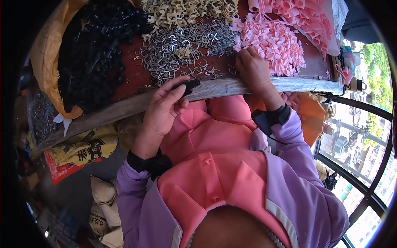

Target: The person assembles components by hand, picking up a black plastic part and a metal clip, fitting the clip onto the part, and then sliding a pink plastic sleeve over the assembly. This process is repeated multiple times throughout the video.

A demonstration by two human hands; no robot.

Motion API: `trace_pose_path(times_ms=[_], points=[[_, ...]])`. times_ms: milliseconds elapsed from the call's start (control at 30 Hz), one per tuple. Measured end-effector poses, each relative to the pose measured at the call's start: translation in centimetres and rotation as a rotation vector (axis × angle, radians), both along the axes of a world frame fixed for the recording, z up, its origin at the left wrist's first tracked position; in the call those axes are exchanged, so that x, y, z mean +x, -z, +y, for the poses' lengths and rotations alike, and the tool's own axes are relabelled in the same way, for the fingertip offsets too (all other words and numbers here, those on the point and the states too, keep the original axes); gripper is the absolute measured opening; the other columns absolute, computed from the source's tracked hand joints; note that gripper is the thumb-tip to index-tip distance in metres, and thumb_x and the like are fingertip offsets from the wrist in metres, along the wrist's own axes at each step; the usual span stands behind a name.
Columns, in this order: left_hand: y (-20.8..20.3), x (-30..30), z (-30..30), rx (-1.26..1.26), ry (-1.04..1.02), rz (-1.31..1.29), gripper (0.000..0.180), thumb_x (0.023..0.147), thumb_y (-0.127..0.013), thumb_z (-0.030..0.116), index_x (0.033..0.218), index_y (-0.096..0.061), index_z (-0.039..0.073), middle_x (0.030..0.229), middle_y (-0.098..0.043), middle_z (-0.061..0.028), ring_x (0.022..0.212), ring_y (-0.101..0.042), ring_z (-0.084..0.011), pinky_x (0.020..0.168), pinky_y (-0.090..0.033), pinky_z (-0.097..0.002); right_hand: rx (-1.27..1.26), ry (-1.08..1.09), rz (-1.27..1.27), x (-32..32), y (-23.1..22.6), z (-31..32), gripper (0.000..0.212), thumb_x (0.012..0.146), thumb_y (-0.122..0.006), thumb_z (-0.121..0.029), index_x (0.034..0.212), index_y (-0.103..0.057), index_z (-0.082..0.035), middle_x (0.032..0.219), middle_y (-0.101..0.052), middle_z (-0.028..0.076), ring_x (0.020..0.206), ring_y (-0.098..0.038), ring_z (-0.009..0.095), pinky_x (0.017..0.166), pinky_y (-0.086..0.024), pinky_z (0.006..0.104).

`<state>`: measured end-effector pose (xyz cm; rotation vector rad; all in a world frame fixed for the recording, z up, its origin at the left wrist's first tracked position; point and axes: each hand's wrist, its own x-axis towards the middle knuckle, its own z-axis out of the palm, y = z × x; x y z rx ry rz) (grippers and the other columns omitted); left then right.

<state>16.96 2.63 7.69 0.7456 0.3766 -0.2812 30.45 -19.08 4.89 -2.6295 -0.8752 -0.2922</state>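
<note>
Just over the table's front edge, my left hand (165, 101) is closed round a small black plastic part (191, 87), held between thumb and fingers. My right hand (253, 68) reaches onto the table with its fingertips pinched together, between the small grey metal bits (222, 38) and a heap of pink plastic pieces (275, 45). What those fingertips hold, if anything, is hidden. Bent metal hooks (169, 53) lie spread between my hands. Left of them is a large pile of black plastic parts (93, 62), and behind them are beige plastic clips (190, 12).
A wooden edge strip (297, 84) borders the red-brown tabletop (132, 62). An orange-brown sack (44, 58) stands around the black pile at left. Larger pink pieces (308, 18) lie at back right. Below the table are yellow sacking (89, 146) and several filled bags (103, 190); windows are at right.
</note>
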Motion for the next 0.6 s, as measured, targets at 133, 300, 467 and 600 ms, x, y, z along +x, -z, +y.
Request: trace_pose_path(times_ms=[133, 300, 467, 600], points=[[0.4, 0.2, -1.0, 0.056, 0.020, -0.006, 0.033, 0.082, -0.047, 0.011, 0.112, -0.043, -0.001, 0.088, -0.053, -0.0063, 0.061, -0.048, -0.0096, 0.050, -0.038, -0.0168, 0.215, -0.066, 0.074, -1.1, -1.4, 0.3, 0.007, 0.069, -0.054, -0.010, 0.070, -0.050, -0.004, 0.064, -0.048, 0.009, 0.054, -0.053, 0.026, 0.048, -0.043, 0.0330], [0.3, 0.4, -2.2, -0.131, -0.009, -0.036, 0.031, 0.083, -0.044, 0.012, 0.111, -0.044, -0.001, 0.093, -0.054, -0.0069, 0.071, -0.053, -0.0113, 0.060, -0.044, -0.0205, 0.450, -0.233, 0.374, -4.9, -6.0, 1.0, 0.008, 0.067, -0.057, -0.003, 0.075, -0.054, -0.002, 0.065, -0.048, 0.007, 0.053, -0.051, 0.020, 0.048, -0.040, 0.0288], [-0.3, 0.7, -3.8, -0.126, 0.034, -0.040, 0.029, 0.083, -0.045, 0.013, 0.109, -0.046, 0.000, 0.096, -0.054, -0.0073, 0.084, -0.054, -0.0129, 0.074, -0.045, -0.0260, 0.502, -0.402, 0.322, -6.6, -6.3, 1.8, 0.011, 0.065, -0.060, 0.000, 0.074, -0.053, -0.002, 0.065, -0.048, 0.007, 0.054, -0.051, 0.018, 0.047, -0.039, 0.0283], [-0.3, 0.6, -3.9, -0.107, 0.091, -0.046, 0.029, 0.083, -0.046, 0.012, 0.109, -0.047, 0.001, 0.098, -0.054, -0.0068, 0.087, -0.054, -0.0136, 0.078, -0.045, -0.0273, 0.399, -0.438, 0.221, -6.7, -5.5, 1.9, 0.012, 0.064, -0.060, 0.000, 0.074, -0.053, -0.002, 0.064, -0.047, 0.007, 0.054, -0.051, 0.021, 0.047, -0.040, 0.0294]])
